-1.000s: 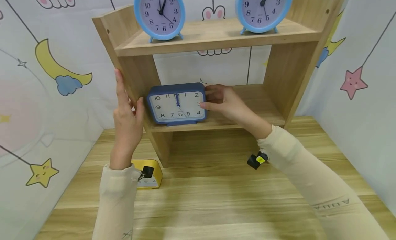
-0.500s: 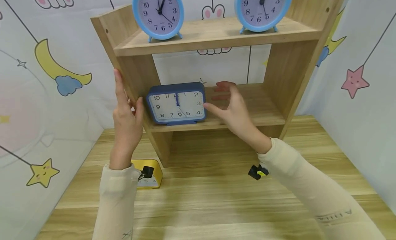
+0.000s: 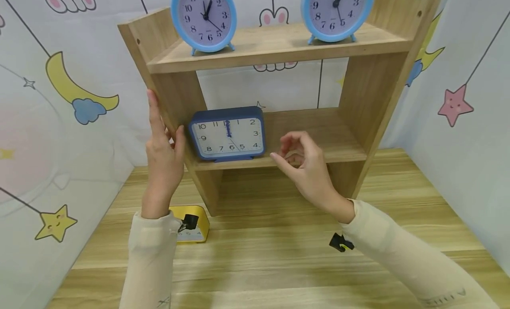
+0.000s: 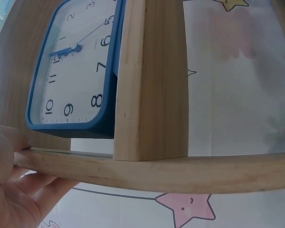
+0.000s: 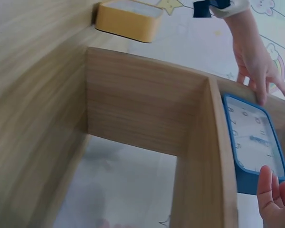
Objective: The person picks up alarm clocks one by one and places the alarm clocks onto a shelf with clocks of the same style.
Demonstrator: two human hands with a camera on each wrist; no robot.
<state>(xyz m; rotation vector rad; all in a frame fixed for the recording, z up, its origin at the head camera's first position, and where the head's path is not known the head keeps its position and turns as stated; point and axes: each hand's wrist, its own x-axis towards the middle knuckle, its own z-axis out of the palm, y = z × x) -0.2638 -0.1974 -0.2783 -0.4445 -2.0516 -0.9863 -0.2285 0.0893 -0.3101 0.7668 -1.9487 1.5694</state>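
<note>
A blue rectangular alarm clock [image 3: 229, 140] stands upright on the middle board of a wooden shelf [image 3: 279, 57], against its left side panel. That panel's front edge is gripped by my left hand [image 3: 164, 160], with the thumb on the inner side and the fingers outside, as the left wrist view [image 4: 19, 199] also shows. My right hand [image 3: 314, 174] hangs in front of the middle board, right of the clock and apart from it. Its fingers are loosely bent, with nothing between thumb and fingers.
Two light-blue round alarm clocks [image 3: 204, 17] stand on the top board, one left and one right. A yellow clock [image 3: 203, 222] sits on the wood-grain table [image 3: 279, 264], partly behind the left wrist. Patterned cloth walls [image 3: 91, 145] enclose the sides and back.
My right hand has let go of the blue clock's right side and drawn back, right and down. The left hand and the clock stay in place.
</note>
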